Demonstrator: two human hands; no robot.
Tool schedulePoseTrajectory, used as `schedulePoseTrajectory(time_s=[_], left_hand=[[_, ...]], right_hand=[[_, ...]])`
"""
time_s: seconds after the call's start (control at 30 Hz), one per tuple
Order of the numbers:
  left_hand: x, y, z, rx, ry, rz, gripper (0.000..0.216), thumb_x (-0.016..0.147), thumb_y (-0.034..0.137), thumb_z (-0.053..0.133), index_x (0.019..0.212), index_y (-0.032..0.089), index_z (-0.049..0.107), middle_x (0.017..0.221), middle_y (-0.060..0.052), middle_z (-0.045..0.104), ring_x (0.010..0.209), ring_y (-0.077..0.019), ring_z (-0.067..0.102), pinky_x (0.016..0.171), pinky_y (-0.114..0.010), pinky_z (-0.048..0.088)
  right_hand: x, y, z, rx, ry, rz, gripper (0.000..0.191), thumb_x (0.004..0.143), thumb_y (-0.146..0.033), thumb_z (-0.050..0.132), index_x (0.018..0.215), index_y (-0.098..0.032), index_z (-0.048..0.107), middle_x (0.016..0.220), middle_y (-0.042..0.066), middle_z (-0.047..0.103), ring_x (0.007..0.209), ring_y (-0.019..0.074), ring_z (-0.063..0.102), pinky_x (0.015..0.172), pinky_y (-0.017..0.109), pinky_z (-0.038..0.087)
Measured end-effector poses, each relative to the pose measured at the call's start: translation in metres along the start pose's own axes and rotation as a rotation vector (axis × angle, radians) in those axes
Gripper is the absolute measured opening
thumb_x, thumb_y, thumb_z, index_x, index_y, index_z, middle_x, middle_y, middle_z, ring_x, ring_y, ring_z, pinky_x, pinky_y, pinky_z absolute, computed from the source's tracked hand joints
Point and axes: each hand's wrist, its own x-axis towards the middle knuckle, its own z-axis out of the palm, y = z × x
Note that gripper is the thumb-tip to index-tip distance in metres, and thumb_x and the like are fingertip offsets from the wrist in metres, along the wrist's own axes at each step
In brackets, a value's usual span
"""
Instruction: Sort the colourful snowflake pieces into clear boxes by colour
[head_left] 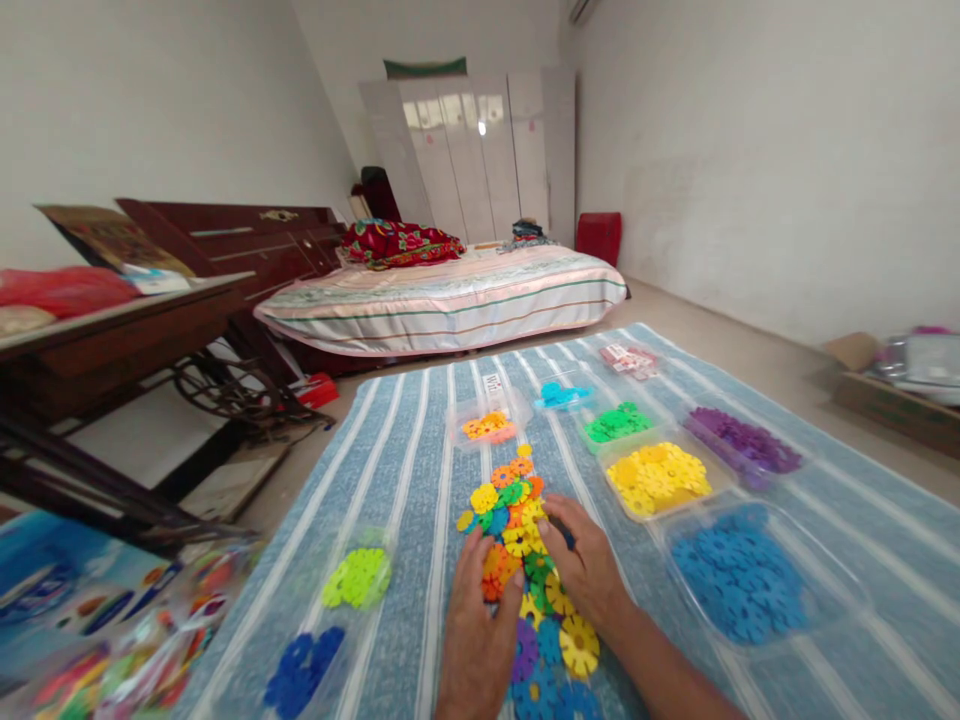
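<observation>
A loose heap of flower-shaped plastic discs (559, 595) in several colours runs down the middle of the striped cloth. On its near left side lies my left hand (480, 625), thumb and fingers apart around orange discs (496, 570). From the right, my right hand (589, 565) reaches over the heap, fingers curled. A dark blue disc (562, 533) shows between its thumb and fingers. Their tips touch or nearly touch a yellow disc (532, 518).
Clear boxes hold blue discs (739, 575), yellow discs (660, 477), purple discs (742, 440), green discs (619, 422), orange discs (487, 427), lime discs (358, 577) and dark blue discs (304, 668). A bed (450, 300) stands behind, a sewing-machine table (127, 305) at left.
</observation>
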Motion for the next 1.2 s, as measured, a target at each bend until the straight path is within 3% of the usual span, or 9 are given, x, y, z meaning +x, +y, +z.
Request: schedulePoseTrajectory(time_s=[0.17, 0.27, 0.4, 0.6, 0.77, 0.93, 1.03, 1.2], left_hand=[[0.038, -0.006, 0.000, 0.090, 0.055, 0.041, 0.046, 0.079, 0.042, 0.052, 0.117, 0.015, 0.053, 0.136, -0.016, 0.048, 0.131, -0.0307, 0.040, 0.108, -0.053, 0.032], [0.051, -0.007, 0.009, 0.117, 0.028, 0.017, 0.048, 0.078, 0.043, 0.053, 0.115, 0.012, 0.054, 0.131, -0.018, 0.051, 0.127, -0.0323, 0.043, 0.106, -0.053, 0.033], [0.044, -0.006, 0.018, 0.086, -0.003, 0.066, 0.047, 0.080, 0.040, 0.051, 0.119, 0.014, 0.052, 0.132, -0.016, 0.052, 0.125, -0.0294, 0.046, 0.106, -0.053, 0.034], [0.036, 0.004, 0.011, 0.089, -0.086, 0.069, 0.048, 0.079, 0.034, 0.052, 0.122, 0.014, 0.053, 0.135, -0.016, 0.050, 0.128, -0.0290, 0.044, 0.106, -0.053, 0.034], [0.041, 0.016, 0.011, 0.123, -0.074, 0.073, 0.040, 0.076, 0.032, 0.054, 0.113, 0.016, 0.059, 0.130, -0.014, 0.055, 0.124, -0.0289, 0.048, 0.105, -0.052, 0.036], [0.053, 0.036, 0.010, 0.227, -0.083, 0.138, 0.027, 0.075, 0.027, 0.055, 0.099, 0.019, 0.065, 0.129, -0.011, 0.055, 0.125, -0.0292, 0.047, 0.103, -0.051, 0.038], [0.072, 0.052, 0.010, 0.363, -0.167, 0.152, 0.031, 0.079, 0.028, 0.052, 0.105, 0.017, 0.064, 0.134, -0.013, 0.051, 0.128, -0.0309, 0.043, 0.104, -0.051, 0.036], [0.115, 0.071, 0.026, 0.489, -0.416, 0.217, 0.036, 0.081, 0.025, 0.048, 0.115, 0.015, 0.059, 0.134, -0.014, 0.052, 0.127, -0.0271, 0.043, 0.105, -0.044, 0.034]], right_hand=[[-0.001, -0.002, 0.001, 0.030, -0.048, 0.004, 0.024, 0.086, -0.031, 0.050, 0.101, -0.019, 0.066, 0.113, 0.009, 0.064, 0.108, 0.0210, 0.057, 0.098, 0.038, 0.044], [0.000, -0.005, -0.001, 0.090, -0.078, 0.010, 0.024, 0.087, -0.031, 0.050, 0.099, -0.020, 0.067, 0.111, 0.008, 0.064, 0.107, 0.0202, 0.058, 0.097, 0.037, 0.044], [0.003, -0.007, -0.003, 0.172, -0.084, 0.023, 0.025, 0.089, -0.032, 0.048, 0.097, -0.021, 0.068, 0.106, 0.006, 0.066, 0.104, 0.0189, 0.059, 0.096, 0.035, 0.045], [0.006, -0.004, -0.003, 0.270, -0.097, 0.073, 0.027, 0.089, -0.036, 0.049, 0.094, -0.021, 0.071, 0.102, 0.006, 0.067, 0.102, 0.0199, 0.060, 0.096, 0.037, 0.045], [0.005, -0.011, -0.006, 0.370, -0.137, 0.155, 0.032, 0.087, -0.043, 0.051, 0.096, -0.021, 0.072, 0.104, 0.008, 0.068, 0.101, 0.0220, 0.061, 0.095, 0.039, 0.045], [0.006, -0.007, -0.008, 0.408, -0.055, 0.194, 0.039, 0.088, -0.048, 0.048, 0.094, -0.018, 0.072, 0.098, 0.008, 0.070, 0.095, 0.0224, 0.063, 0.090, 0.038, 0.048], [0.008, -0.002, -0.007, 0.350, 0.005, 0.192, 0.041, 0.087, -0.050, 0.048, 0.095, -0.018, 0.072, 0.095, 0.007, 0.069, 0.092, 0.0219, 0.062, 0.086, 0.035, 0.049], [0.010, 0.003, -0.006, 0.335, -0.023, 0.237, 0.042, 0.087, -0.051, 0.049, 0.095, -0.016, 0.071, 0.085, 0.005, 0.068, 0.080, 0.0196, 0.061, 0.075, 0.031, 0.049]])
